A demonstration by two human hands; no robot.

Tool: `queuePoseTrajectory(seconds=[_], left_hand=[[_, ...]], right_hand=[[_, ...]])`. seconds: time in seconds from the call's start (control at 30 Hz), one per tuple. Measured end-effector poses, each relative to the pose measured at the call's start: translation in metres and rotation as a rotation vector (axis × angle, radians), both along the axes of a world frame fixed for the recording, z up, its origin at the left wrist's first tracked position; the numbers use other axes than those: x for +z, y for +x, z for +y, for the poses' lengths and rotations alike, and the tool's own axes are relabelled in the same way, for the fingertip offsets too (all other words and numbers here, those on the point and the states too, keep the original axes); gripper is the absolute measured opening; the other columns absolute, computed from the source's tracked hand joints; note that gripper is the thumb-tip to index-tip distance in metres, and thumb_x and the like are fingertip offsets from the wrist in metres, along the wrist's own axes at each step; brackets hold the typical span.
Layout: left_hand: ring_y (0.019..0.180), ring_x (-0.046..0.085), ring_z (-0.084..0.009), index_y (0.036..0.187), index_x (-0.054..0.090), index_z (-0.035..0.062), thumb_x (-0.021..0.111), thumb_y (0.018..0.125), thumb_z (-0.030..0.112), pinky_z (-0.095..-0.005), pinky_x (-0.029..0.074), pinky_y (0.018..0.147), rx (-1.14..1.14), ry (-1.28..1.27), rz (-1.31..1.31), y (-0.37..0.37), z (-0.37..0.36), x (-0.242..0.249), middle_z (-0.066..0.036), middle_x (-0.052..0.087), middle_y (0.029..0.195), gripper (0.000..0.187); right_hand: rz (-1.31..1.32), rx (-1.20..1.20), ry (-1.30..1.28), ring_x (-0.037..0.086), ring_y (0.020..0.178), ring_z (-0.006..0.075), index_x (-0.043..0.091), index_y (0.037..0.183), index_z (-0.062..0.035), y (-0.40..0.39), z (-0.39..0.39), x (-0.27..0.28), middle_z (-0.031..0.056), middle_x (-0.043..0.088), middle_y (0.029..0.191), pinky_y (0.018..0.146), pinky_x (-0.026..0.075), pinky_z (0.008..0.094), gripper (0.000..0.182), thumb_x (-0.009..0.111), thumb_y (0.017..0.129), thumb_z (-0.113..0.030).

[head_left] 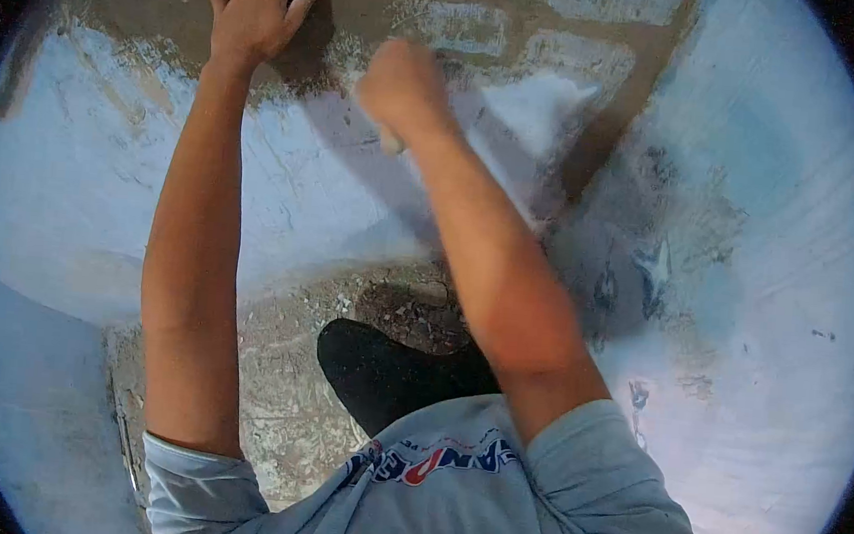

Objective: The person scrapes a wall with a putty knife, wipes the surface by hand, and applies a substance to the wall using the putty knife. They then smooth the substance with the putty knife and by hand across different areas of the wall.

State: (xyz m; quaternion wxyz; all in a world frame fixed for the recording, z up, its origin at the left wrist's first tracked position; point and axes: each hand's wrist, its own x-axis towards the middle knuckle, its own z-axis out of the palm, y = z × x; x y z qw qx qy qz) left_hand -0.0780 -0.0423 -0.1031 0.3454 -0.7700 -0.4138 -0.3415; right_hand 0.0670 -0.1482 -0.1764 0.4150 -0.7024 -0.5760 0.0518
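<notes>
My left hand (257,11) lies flat with its fingers spread against a brown, bare patch (156,10) of the wall, at the top of the view. To its right, my right hand (404,87) is a closed fist, slightly smeared by motion. Below that fist pokes out the pale rounded end of a handle (391,141); the rest of the tool is hidden by the hand. Around both hands the white coating (446,28) is patchy, with brown showing between the remaining pieces.
A brown strip (625,107) runs down along the corner. The right-hand wall (776,295) is pale with scuffs and dents. Below, the floor (296,407) is littered with pale flakes, and a dark-clothed leg (379,369) shows above my grey shirt (448,510).
</notes>
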Motion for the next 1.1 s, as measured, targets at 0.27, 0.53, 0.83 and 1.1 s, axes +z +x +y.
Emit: queuePoseTrajectory(seconds=[0.27,0.53,0.83,1.1], left_hand=[[0.159,-0.004,-0.0451,0.168,0.017,0.0263,0.045,0.102,0.063,-0.067,-0.006,0.122,0.016,-0.014,-0.038,0.009,0.0,0.0,-0.016,0.0,0.174,0.08],[0.158,-0.005,-0.0467,0.168,0.017,0.0241,0.042,0.102,0.065,-0.0661,-0.006,0.123,0.019,-0.063,0.044,-0.01,0.005,-0.01,-0.019,0.0,0.174,0.081],[0.158,-0.005,-0.0456,0.168,0.016,0.0264,0.042,0.103,0.064,-0.0631,-0.005,0.124,0.039,-0.121,0.055,-0.012,-0.004,-0.003,-0.018,-0.001,0.174,0.08],[0.159,-0.005,-0.0446,0.168,0.017,0.025,0.041,0.103,0.064,-0.0632,-0.006,0.124,0.017,-0.05,0.067,-0.014,0.004,-0.01,-0.019,0.0,0.174,0.079]], right_hand=[[-0.043,-0.168,0.076,0.072,0.104,0.0416,0.072,0.095,0.0085,-0.002,0.017,-0.013,0.032,0.072,0.106,0.085,0.058,0.0488,0.02,0.06,0.087,-0.005],[0.159,-0.113,0.021,0.074,0.086,0.0461,0.073,0.09,0.0071,0.061,-0.027,0.008,0.0303,0.073,0.092,0.077,0.06,0.0495,0.019,0.06,0.085,-0.006],[0.074,0.084,-0.168,0.071,0.109,0.042,0.076,0.097,0.0023,-0.035,0.016,-0.041,0.0278,0.073,0.107,0.094,0.057,0.0498,0.021,0.068,0.088,-0.015],[-0.113,-0.058,0.004,0.074,0.078,0.0411,0.073,0.091,0.0071,0.052,0.004,0.01,0.0256,0.073,0.079,0.075,0.06,0.0443,0.018,0.064,0.088,-0.008]])
